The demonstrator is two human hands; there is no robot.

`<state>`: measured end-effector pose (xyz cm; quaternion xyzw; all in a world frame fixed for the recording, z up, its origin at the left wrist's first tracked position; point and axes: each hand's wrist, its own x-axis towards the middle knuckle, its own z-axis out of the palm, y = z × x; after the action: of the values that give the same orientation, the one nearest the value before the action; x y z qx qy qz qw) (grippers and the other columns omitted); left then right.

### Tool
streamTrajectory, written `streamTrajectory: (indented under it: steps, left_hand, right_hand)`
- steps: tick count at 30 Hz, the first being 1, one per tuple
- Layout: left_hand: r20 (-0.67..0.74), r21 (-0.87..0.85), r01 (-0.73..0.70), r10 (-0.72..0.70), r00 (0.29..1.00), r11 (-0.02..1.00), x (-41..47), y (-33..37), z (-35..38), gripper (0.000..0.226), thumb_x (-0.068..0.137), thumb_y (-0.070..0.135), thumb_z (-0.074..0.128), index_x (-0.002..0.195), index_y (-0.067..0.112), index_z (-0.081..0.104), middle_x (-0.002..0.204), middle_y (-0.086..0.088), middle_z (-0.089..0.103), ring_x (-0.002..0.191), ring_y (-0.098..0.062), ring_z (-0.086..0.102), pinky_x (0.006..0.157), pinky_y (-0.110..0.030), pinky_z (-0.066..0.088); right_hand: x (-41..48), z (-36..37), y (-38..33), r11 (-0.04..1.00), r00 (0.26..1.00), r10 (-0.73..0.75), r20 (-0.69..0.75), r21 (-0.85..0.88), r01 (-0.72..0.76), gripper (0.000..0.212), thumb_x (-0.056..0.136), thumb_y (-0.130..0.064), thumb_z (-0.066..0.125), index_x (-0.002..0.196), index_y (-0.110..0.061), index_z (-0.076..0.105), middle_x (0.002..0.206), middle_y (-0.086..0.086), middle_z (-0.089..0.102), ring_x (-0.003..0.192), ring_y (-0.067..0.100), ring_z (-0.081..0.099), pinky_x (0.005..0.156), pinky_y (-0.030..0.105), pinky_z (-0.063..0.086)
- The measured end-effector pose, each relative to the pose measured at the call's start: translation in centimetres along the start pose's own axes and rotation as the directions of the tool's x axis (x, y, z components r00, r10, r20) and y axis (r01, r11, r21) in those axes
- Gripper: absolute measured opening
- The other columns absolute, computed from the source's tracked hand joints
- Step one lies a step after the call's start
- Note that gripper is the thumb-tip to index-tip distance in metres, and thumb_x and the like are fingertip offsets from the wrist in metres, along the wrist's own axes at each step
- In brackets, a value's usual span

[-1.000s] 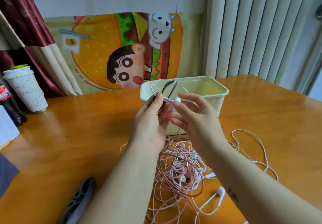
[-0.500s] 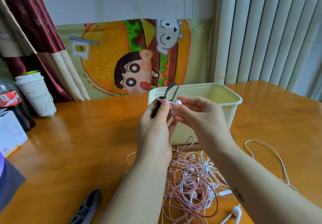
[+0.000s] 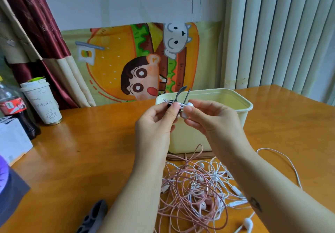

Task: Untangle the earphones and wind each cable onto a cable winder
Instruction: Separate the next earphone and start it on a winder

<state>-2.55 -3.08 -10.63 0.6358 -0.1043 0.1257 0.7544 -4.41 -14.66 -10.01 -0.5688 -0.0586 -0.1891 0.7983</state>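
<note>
My left hand [image 3: 155, 124] pinches a dark grey cable winder [image 3: 179, 95] held up in front of the cream bin, with white cable wound flat across it. My right hand [image 3: 208, 120] pinches the white earbuds [image 3: 188, 107] at the winder's right side. Below my forearms a tangle of pink and white earphone cables [image 3: 195, 187] lies on the table. A loose white earbud [image 3: 247, 222] lies at the bottom right. Another dark grey winder [image 3: 92, 218] lies at the bottom left, partly behind my left forearm.
A cream plastic bin [image 3: 235, 98] stands on the wooden table [image 3: 90, 151] behind my hands. A paper cup [image 3: 42, 104], a cola bottle [image 3: 16, 109] and a white box [image 3: 12, 138] stand at the left. A cartoon burger poster leans on the wall behind.
The loop of white cable that stood above the winder has been drawn down flat onto it. My view has tilted up and to the left; the hands stay together at the winder.
</note>
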Motion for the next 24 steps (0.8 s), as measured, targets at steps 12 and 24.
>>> streamTrajectory:
  steps: [12,24]
  left_hand:
    - [0.05,0.114,0.024,-0.03,0.998,0.993,0.5,1.0,-0.8,0.025,0.081,0.039,0.071,0.095,0.019,0.07,0.081,0.009,0.076,0.07,0.007,0.066,0.056,-0.006,0.044]
    - [0.109,0.073,0.08,-0.087,0.99,0.994,0.0,1.1,-0.6,0.029,0.072,0.047,0.067,0.086,0.025,0.079,0.091,-0.01,0.075,0.097,-0.033,0.068,0.089,-0.043,0.053]
  right_hand:
    - [-0.2,-0.1,-0.8,0.95,0.992,-0.113,0.062,-0.287,0.126,0.015,0.075,-0.011,0.077,0.082,-0.022,0.07,0.072,0.003,0.074,0.074,0.018,0.072,0.071,0.023,0.058]
    - [0.4,-1.2,-1.7,0.909,0.975,-0.09,0.202,-0.384,0.163,0.012,0.08,-0.015,0.072,0.091,-0.018,0.071,0.072,0.001,0.074,0.063,0.007,0.065,0.061,0.018,0.053]
